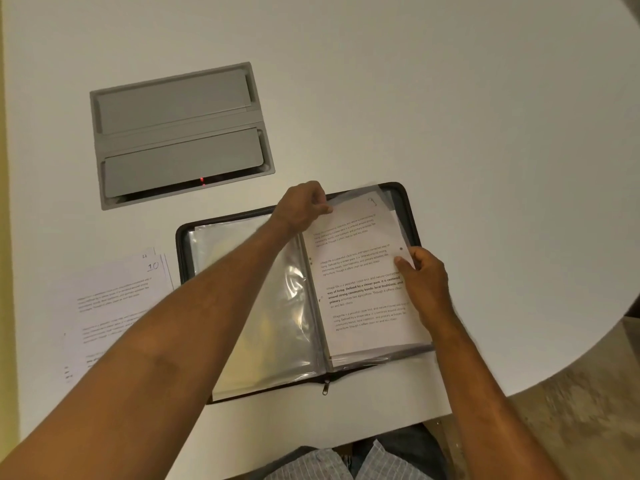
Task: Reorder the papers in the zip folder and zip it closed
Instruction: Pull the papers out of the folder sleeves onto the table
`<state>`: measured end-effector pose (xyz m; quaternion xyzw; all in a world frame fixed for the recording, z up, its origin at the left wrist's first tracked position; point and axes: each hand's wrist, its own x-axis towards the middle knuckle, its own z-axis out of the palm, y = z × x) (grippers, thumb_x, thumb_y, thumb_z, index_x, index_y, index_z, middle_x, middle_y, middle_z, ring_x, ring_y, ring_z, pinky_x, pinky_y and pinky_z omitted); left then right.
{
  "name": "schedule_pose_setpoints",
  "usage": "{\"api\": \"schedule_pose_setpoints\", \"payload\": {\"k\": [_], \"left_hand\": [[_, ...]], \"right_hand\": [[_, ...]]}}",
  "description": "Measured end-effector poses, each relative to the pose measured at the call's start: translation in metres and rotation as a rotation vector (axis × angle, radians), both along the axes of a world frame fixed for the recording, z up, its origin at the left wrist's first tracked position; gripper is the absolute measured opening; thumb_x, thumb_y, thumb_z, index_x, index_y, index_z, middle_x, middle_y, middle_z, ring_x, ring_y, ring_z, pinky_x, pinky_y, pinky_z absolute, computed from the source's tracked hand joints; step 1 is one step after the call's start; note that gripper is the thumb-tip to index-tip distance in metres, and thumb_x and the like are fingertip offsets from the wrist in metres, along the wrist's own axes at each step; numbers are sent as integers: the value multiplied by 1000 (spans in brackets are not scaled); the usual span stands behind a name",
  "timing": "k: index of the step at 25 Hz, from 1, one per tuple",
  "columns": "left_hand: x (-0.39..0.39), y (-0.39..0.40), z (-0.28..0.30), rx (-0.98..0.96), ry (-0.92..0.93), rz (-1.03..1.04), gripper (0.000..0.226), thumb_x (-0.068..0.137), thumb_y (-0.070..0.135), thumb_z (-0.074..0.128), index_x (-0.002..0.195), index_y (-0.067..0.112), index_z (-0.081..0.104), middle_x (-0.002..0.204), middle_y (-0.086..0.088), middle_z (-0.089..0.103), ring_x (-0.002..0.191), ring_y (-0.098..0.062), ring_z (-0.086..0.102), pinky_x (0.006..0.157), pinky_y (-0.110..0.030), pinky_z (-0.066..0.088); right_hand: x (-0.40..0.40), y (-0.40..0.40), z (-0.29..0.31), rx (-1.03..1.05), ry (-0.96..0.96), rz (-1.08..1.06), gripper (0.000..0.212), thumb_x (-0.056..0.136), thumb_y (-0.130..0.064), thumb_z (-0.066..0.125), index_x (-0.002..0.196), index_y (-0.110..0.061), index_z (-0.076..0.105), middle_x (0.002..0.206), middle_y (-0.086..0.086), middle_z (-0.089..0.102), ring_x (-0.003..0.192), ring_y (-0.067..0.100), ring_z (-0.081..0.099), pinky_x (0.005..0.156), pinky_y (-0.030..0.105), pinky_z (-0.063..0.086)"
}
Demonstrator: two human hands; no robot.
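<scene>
The zip folder (405, 202) is lying open on the white surface (450, 116), just below the middle of the frame, with its dark zipped edge running round it and the zip pull (325, 388) hanging at the bottom of the spine. Its left half is showing empty clear sleeves (277, 306); its right half is carrying a printed sheet (360, 271) in or at a clear sleeve.

The left hand (304, 206) is reaching across the folder to the sheet's upper left corner, its fingers curled and pinching the top edge of the sheet or its sleeve; which of the two cannot be told. The right hand (424, 275) is gripping the sheet's right edge at mid-height, thumb lying on the printed face and the other fingers curled behind the edge.

A loose stack of papers (114, 306) is lying on the surface at the left of the frame, just beside the folder, the top page marked "10". In the upper left, a grey recessed panel (176, 133) is sitting in the surface, a small red light (202, 181) glowing at its lower edge.
</scene>
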<state>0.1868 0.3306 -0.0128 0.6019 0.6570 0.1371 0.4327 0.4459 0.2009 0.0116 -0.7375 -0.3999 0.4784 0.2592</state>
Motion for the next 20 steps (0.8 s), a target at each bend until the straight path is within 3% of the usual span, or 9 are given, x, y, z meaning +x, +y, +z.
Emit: {"api": "schedule_pose_setpoints", "payload": {"k": [2, 5, 10, 15, 20], "left_hand": [[-1, 2, -1, 23, 10, 0, 14, 88, 23, 77, 91, 11, 71, 93, -1, 70, 90, -17, 63, 72, -29, 47], [-2, 2, 0, 95, 17, -40, 10, 91, 21, 74, 93, 13, 78, 96, -3, 71, 94, -19, 65, 82, -34, 52], [1, -3, 2, 173, 65, -42, 15, 96, 20, 68, 103, 14, 80, 99, -4, 73, 94, -18, 65, 87, -36, 53], [3, -7, 0, 170, 59, -81, 14, 91, 19, 74, 103, 14, 70, 98, -1, 72, 91, -20, 65, 83, -39, 54], [6, -8, -4, 121, 6, -71, 23, 92, 24, 73, 108, 18, 57, 100, 2, 71, 88, -17, 66, 76, -32, 55]], "right_hand": [[-1, 2, 0, 3, -35, 24, 3, 103, -30, 62, 105, -29, 64, 103, -11, 72, 89, 11, 72, 73, 27, 60], [-5, 5, 1, 31, -89, 47, 15, 103, -36, 60, 114, -26, 62, 107, -11, 70, 86, 8, 70, 62, 14, 53], [-13, 8, -3, 72, -161, 24, 20, 106, -40, 55, 117, -24, 61, 113, -6, 70, 83, 9, 70, 60, 12, 51], [-14, 7, -4, 102, -180, 17, 18, 106, -38, 55, 116, -24, 60, 113, -6, 69, 81, 7, 68, 53, 9, 48], [-13, 7, -6, 99, -182, 25, 20, 105, -39, 55, 116, -23, 60, 114, -5, 69, 81, 8, 68, 57, 10, 49]]}}
